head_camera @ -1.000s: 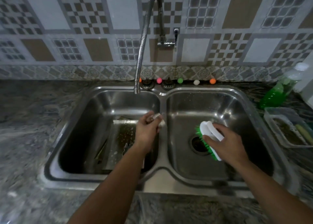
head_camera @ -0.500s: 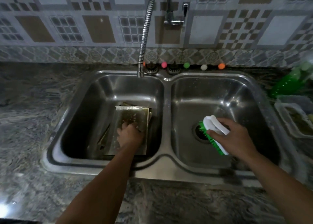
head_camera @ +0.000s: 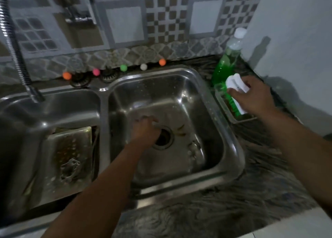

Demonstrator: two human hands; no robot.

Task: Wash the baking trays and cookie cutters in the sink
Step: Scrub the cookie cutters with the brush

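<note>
A home kitchen is showing here: a steel double sink (head_camera: 233,144) sitting in a stone counter (head_camera: 206,218), patterned wall tiles (head_camera: 167,20) behind.

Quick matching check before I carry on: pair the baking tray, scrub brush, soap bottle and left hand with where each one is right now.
Things:
1. baking tray
2. scrub brush
3. soap bottle
4. left hand

Places:
A. on the counter by the white wall
B. low in the right basin, beside the drain
C. lying in the left basin
D. gripped in the right hand over the clear container

Pairs: 1-C, 2-D, 3-A, 4-B
</note>
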